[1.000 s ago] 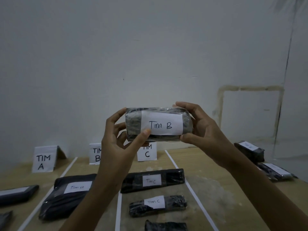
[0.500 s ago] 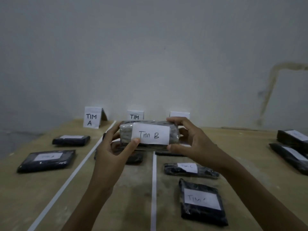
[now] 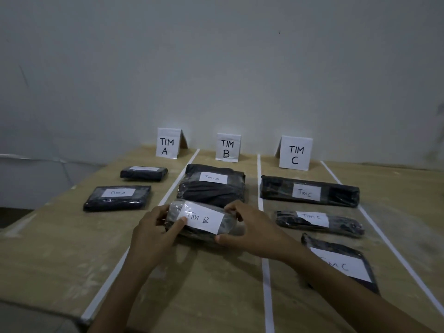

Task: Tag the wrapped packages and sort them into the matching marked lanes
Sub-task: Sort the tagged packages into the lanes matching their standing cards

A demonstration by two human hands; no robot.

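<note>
Near C package (image 3: 341, 263): lies flat in the right lane, closest to the camera; its white tag reads TIM C and one corner sits behind the right forearm.
Left hand (image 3: 153, 234): fingers curl round the left end of the TIM B package (image 3: 204, 218), and the thumb presses on the tag's lower left corner.
Right hand (image 3: 254, 234): grips the package's right end, fingers over the top and thumb under the near edge.
TIM B package: a grey, plastic-wrapped roll held low in the middle lane, between the left tape line (image 3: 177, 181) and the middle tape line (image 3: 259, 188) (whether it touches the table (image 3: 60, 248) cannot be told).
Middle C package (image 3: 317, 222): a slim, dark package in the right lane.
Near A package (image 3: 117, 197): a flat, dark package tagged TIM A, in the left lane.
Large B package (image 3: 212, 185): lies just behind the held roll, in the same lane.
Far C package (image 3: 310, 191): a long package lying across the right lane, short of the right tape line (image 3: 384, 236).
Far A package (image 3: 144, 173): small; its tag is unreadable.
TIM A sign (image 3: 168, 143), TIM B sign (image 3: 227, 147), TIM C sign (image 3: 295, 153): folded cards standing upright, one at the head of each lane.
Wall (image 3: 240, 68): plain and pale, directly behind the signs.
</note>
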